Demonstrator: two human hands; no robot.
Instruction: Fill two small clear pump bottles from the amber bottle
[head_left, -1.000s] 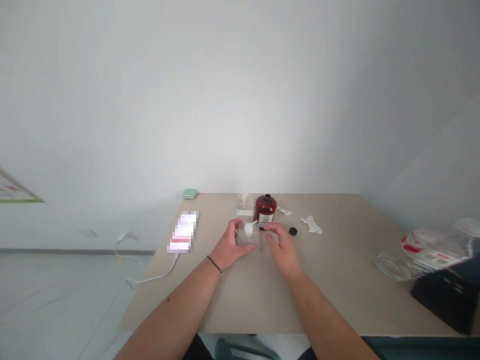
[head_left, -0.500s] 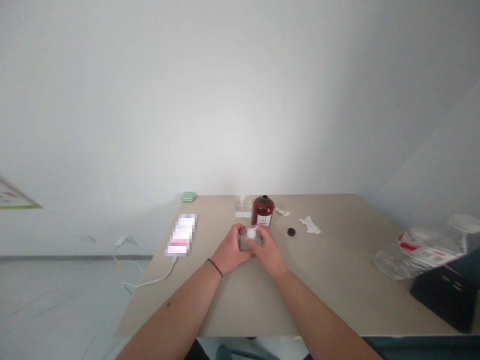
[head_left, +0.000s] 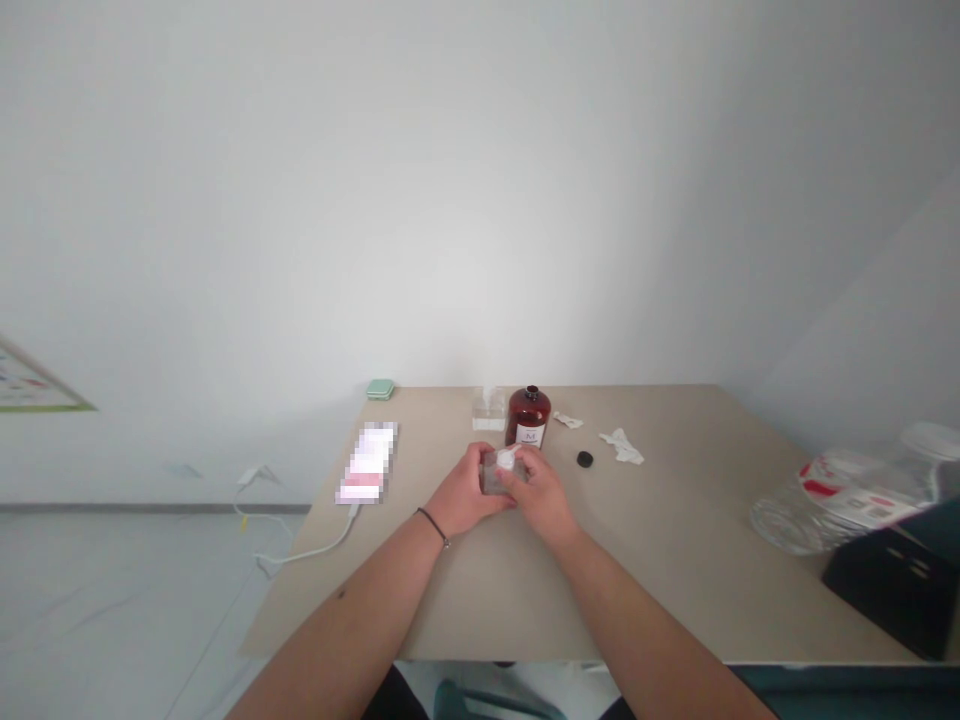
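My left hand (head_left: 466, 492) is wrapped round the left side of a clear, squarish bottle (head_left: 491, 481) with a white top (head_left: 506, 458). My right hand (head_left: 541, 490) grips the same bottle from the right, its thumb and fingers closed about the white top. Both hands hold it above the middle of the table, and they hide much of its body. Just behind them stands an uncapped brown bottle (head_left: 529, 410) with a white label. A round black cap (head_left: 585, 459) lies to the right of my right hand.
Behind the hands is a clear tissue box (head_left: 489, 423). Crumpled tissues (head_left: 622, 447) lie right of the brown bottle. A phone (head_left: 367, 462) on a white cable and a green case (head_left: 380, 389) are at the left. A large plastic bottle (head_left: 840, 500) leans by a black box (head_left: 889, 590) at the right.
The camera view has shifted slightly, so everything sits a little higher and further right. Both hands keep their hold on the clear bottle, with the right fingers still at its white top.
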